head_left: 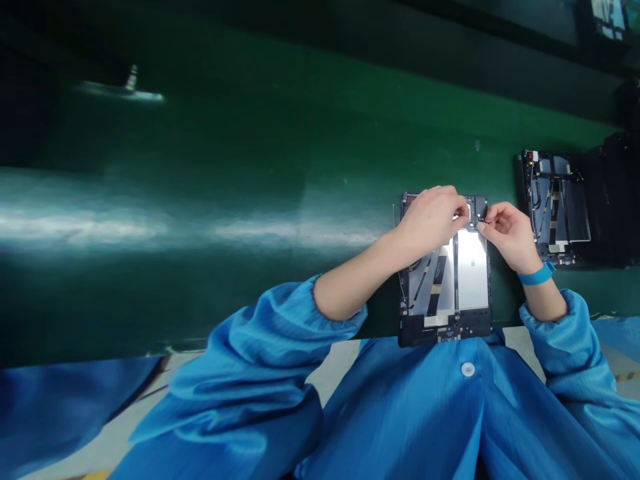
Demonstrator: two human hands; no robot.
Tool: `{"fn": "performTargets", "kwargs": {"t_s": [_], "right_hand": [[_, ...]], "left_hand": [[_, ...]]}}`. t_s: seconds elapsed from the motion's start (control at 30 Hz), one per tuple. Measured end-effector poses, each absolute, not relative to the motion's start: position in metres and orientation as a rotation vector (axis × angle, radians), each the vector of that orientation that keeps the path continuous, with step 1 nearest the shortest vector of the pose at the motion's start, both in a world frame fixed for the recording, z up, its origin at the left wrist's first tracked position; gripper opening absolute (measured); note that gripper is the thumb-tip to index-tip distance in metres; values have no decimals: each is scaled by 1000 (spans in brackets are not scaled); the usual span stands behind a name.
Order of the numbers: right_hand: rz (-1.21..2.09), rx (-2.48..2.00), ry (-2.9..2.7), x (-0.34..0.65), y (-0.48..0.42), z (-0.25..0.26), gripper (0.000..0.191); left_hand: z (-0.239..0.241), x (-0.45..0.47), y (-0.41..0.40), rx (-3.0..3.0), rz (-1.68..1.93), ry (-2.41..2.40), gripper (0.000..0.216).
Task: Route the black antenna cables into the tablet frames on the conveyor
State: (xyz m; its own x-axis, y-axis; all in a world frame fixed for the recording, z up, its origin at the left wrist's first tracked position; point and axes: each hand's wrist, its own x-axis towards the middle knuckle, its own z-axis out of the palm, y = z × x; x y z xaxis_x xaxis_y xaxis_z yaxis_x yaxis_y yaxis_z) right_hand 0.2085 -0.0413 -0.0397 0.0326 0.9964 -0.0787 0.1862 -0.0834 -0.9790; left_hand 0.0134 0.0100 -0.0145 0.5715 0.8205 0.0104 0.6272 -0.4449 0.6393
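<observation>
An opened tablet (473, 273) lies on the green work surface by its front edge, its inner parts and dark ribbon cables showing. Over its upper part reaches my left hand (434, 217), fingers curled and thumb against the fingertips; whatever they pinch is hidden. My right hand (509, 230) is at the tablet's upper right edge, with thumb and forefinger closed together on something too small to make out. A blue wrist band (536, 275) circles the right wrist.
A second opened tablet (555, 207) lies to the right, beside a black stack or case (613, 200). A thin metallic object (133, 92) sits at the far left of the green work surface (250, 173). Part of another device (609, 17) shows at the top right.
</observation>
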Motion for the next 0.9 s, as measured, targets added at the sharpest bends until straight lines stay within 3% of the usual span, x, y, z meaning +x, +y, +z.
{"fn": "performTargets", "kwargs": {"t_s": [0.27,0.43,0.57,0.67,0.8,0.9], "right_hand": [[1150,-1496,-1341,206,-36,-32,24],[1170,-1483,-1258,203,-33,-37,26],[1008,-1407,-1022,205,-36,-41,24],[873,-1379,-1045,199,-42,-30,19],[1003,-1402,-1422,168,-57,-4,12],[1158,-1372,-1832,134,-70,8,17]], "left_hand": [[-7,12,10,2136,449,1167,17],[6,-22,2,2000,635,1432,36],[5,-60,-22,1731,433,1699,22],[-8,-75,-41,1496,262,1573,14],[-26,-78,-55,1222,405,1425,5],[-24,-80,-63,1209,616,1350,3]]}}
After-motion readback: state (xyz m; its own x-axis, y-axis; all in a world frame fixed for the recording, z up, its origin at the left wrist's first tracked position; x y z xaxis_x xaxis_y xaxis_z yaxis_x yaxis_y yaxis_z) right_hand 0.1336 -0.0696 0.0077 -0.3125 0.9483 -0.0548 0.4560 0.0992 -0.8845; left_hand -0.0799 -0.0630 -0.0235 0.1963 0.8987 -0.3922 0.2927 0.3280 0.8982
